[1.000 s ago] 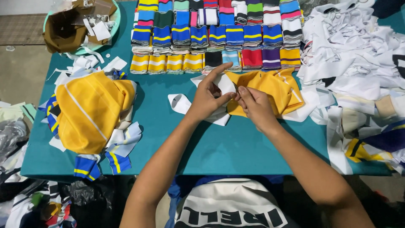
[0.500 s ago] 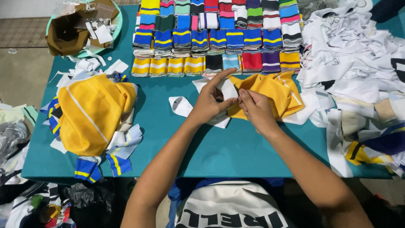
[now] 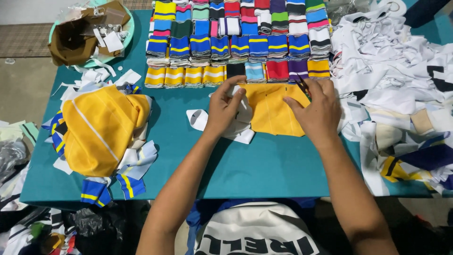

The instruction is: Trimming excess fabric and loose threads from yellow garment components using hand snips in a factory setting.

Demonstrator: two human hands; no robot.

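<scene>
A yellow fabric piece (image 3: 271, 111) lies spread flat on the teal table (image 3: 264, 165), just below rows of folded striped knit bands (image 3: 236, 45). My left hand (image 3: 225, 107) pinches a white fabric strip (image 3: 241, 123) at the yellow piece's left edge. My right hand (image 3: 317, 109) rests on the piece's right edge. Small dark scissors (image 3: 302, 88) stick out between its fingers.
A heap of yellow fabric with blue-and-yellow striped trims (image 3: 101, 134) sits at the left. White fabric pieces (image 3: 401, 71) are piled at the right. A round tray with a brown bag and scraps (image 3: 87, 33) stands at the back left. More cloth lies on the floor.
The yellow piece, bunched between both hands before, is now spread out flat. My right hand has moved right along it, away from my left hand.
</scene>
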